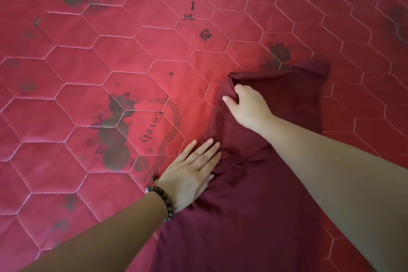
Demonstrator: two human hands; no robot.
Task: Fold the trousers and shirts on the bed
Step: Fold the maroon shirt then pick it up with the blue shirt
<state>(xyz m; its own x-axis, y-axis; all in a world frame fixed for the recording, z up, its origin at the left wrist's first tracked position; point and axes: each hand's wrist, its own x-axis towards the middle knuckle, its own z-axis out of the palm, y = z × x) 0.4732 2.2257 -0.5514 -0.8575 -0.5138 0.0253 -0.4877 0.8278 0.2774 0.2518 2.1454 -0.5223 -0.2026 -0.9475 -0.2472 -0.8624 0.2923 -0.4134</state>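
Maroon garment (254, 205) lies spread over the right half of the bed, on a red quilted bedspread (110, 51) stitched in hexagons and printed with dark roses and a wreath around the word "Lovely". The cloth runs from the near edge of the view up to a folded, rumpled end far out on the bed, where a flap sticks out to the right. Whether it is a shirt or a pair of trousers I cannot tell from here; no collar, sleeve or waistband shows plainly.

Her left hand (194, 172) lies flat, fingers straight and together, palm down on the garment's left edge, with the fingertips reaching onto the cloth and the heel of the hand near the bedspread. A bracelet of dark wooden beads (164, 201) circles that wrist.

Her right hand (247, 106) reaches farther out and has its fingers curled into the cloth near the far corner, pinching up a ridge of fabric; the fingertips are buried in the fold.

The near end of the garment is cut off at the bottom of the view, and the right forearm covers part of its middle.
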